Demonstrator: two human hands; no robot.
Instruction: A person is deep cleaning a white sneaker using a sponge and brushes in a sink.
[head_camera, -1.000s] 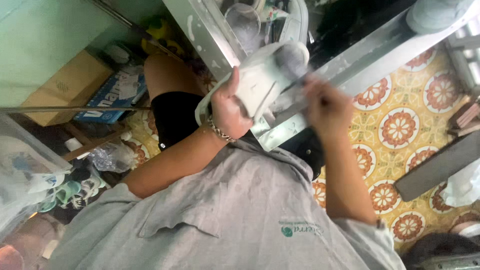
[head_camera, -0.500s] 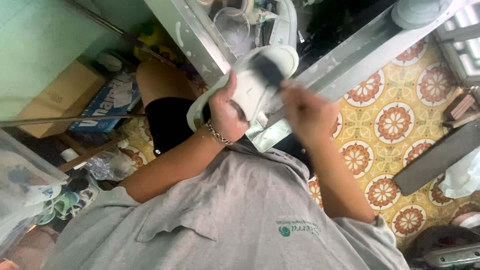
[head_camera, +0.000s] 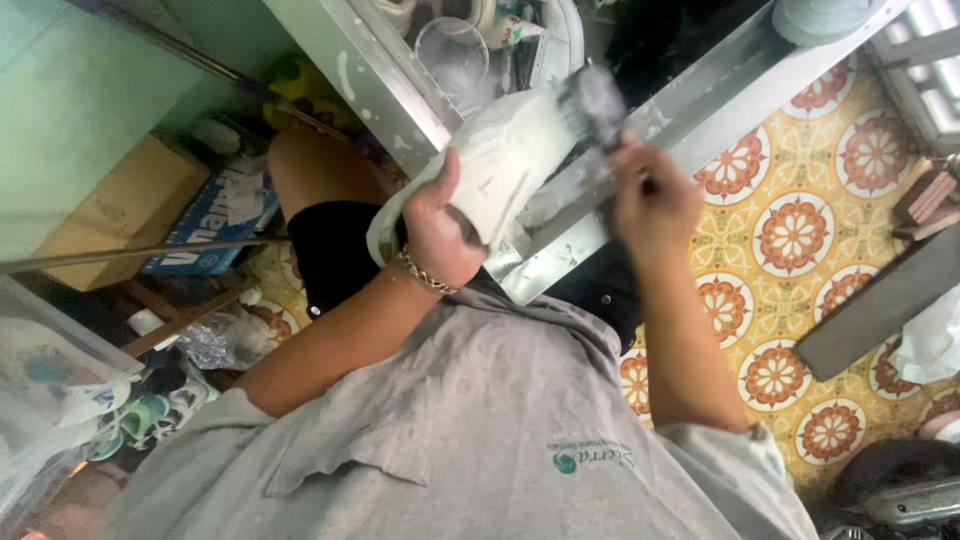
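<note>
White shoe (head_camera: 510, 165), light and stiff-soled, is sitting gripped in the left hand (head_camera: 440, 225); right hand (head_camera: 655, 195) is clenching a brush (head_camera: 592, 100).

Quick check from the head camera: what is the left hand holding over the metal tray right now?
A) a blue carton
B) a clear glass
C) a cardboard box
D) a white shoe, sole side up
D: the left hand grips a white shoe with its sole turned up, above the metal tray, while the right hand works a dark brush at its toe end.
</note>
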